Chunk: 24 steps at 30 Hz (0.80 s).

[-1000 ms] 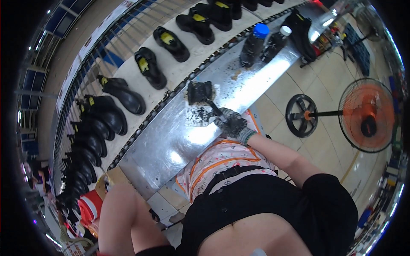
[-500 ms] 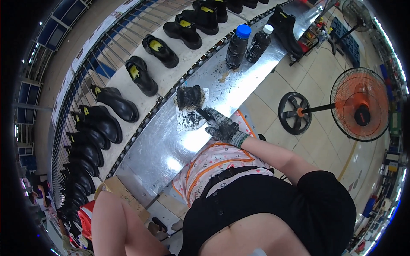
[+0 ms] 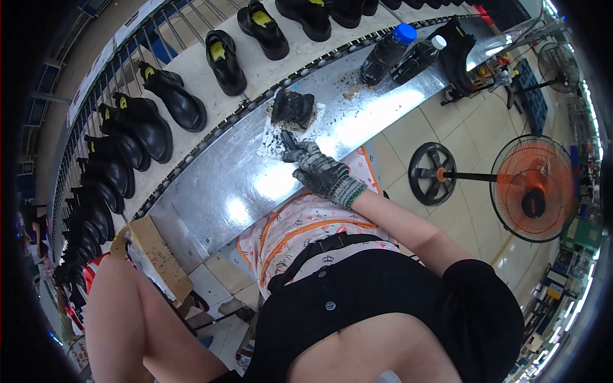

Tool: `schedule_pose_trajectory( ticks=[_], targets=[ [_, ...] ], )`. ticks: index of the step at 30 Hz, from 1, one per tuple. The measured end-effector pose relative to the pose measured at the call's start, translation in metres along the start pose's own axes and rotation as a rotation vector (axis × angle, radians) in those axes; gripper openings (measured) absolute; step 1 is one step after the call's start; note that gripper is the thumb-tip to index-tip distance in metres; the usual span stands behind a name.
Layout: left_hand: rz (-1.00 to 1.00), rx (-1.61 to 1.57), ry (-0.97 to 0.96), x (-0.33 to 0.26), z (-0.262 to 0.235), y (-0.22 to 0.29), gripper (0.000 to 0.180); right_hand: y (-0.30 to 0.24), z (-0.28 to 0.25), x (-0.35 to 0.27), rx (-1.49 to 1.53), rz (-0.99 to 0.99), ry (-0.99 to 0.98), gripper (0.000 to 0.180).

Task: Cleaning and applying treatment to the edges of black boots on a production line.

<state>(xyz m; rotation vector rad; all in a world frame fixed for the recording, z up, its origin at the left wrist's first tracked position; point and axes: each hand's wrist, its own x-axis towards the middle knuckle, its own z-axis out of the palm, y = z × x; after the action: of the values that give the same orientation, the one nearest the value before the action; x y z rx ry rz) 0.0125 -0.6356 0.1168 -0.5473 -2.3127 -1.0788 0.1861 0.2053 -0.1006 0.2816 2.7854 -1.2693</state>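
My right hand (image 3: 324, 173), in a grey and black knitted glove, is closed around a slim black-handled tool (image 3: 289, 140) over the metal ledge. The tool's working end is too small to make out. Just beyond it, a black, crusted pad (image 3: 293, 108) lies on a smeared white sheet (image 3: 273, 142). My left arm (image 3: 124, 306) is bent at the lower left, and its hand does not show.
Black boots (image 3: 172, 99) with yellow inside line the conveyor (image 3: 191, 137) beyond the ledge (image 3: 217, 185). Two dark bottles (image 3: 383, 57) and another boot (image 3: 454, 54) stand at the far right. An orange fan (image 3: 533, 191) stands right; a cardboard box (image 3: 159, 258) is lower left.
The view has shifted, so the pad and bottles sit higher and further right. The tool in my right hand now points up and left, its end apart from the pad. More of the cardboard box shows.
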Motion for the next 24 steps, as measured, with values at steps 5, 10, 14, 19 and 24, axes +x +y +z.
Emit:
schedule_pose_trajectory(
  ticks=[5, 10, 14, 19, 24],
  targets=[
    [0.017, -0.021, 0.013, 0.017, 0.021, -0.004, 0.047, -0.002, -0.002, -0.003, -0.01, -0.004, -0.014, 0.039],
    [0.071, -0.017, 0.053, 0.025, -0.001, -0.019, 0.047, -0.008, -0.02, -0.004, -0.023, -0.059, -0.124, 0.027],
    [0.093, -0.082, 0.055, 0.027, 0.055, -0.065, 0.047, 0.01, 0.002, -0.005, -0.235, -0.307, 0.133, 0.025],
    [0.122, -0.07, 0.078, 0.042, 0.063, -0.045, 0.047, -0.003, -0.019, 0.009, -0.164, -0.261, 0.165, 0.041],
    [0.149, -0.049, 0.101, 0.04, 0.099, 0.004, 0.047, 0.031, -0.102, -0.011, 0.705, -0.378, 0.637, 0.044]
  ],
)
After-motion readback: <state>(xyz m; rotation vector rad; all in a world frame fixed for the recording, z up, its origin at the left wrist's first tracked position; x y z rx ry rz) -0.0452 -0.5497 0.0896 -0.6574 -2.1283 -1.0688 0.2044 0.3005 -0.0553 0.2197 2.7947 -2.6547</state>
